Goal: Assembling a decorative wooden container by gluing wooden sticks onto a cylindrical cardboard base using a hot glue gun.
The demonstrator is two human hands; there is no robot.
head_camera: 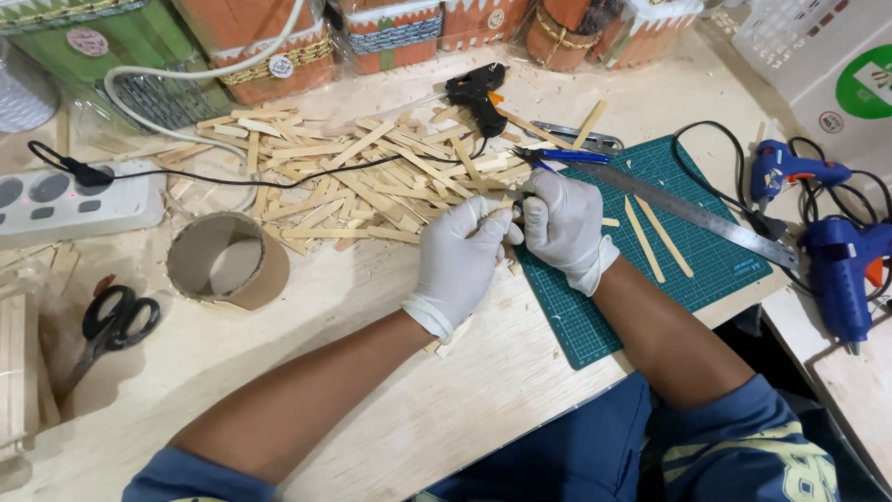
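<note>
We see the left hand point(462, 256) and right hand point(560, 226), grips closed, pinching a wooden stick point(510, 198) between them; stick pile point(372, 177) just beyond.

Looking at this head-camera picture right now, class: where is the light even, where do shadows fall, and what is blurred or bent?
Head view: light is even and soft across the wooden table; faint shadows sit under the left hand and inside the cardboard tube. The right hand is sharp, no motion blur. The steel ruler shows mild glare. Edges bow slightly, as a wide lens does.
</note>
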